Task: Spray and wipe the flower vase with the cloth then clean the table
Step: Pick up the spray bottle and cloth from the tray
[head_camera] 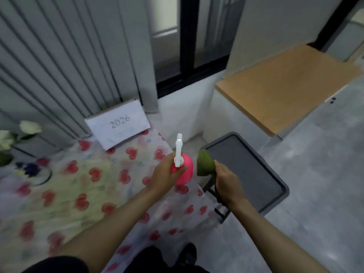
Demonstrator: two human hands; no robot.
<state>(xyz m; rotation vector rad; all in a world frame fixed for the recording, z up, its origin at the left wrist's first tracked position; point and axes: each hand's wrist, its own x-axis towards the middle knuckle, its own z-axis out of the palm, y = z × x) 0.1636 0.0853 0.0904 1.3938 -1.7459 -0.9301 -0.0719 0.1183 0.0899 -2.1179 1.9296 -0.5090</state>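
Note:
My left hand grips a pink spray bottle with a white nozzle, held over the right edge of the table, which wears a heart-patterned cloth. My right hand holds a green cloth bunched up, just right of the bottle and above the dark stool. The flower vase with white flowers stands at the far left edge of the table, partly cut off by the frame and blurred.
A white 2026 desk calendar leans at the back of the table against grey blinds. A dark grey stool seat stands right of the table. A wooden-topped cabinet lies further right. A small dish sits near the vase.

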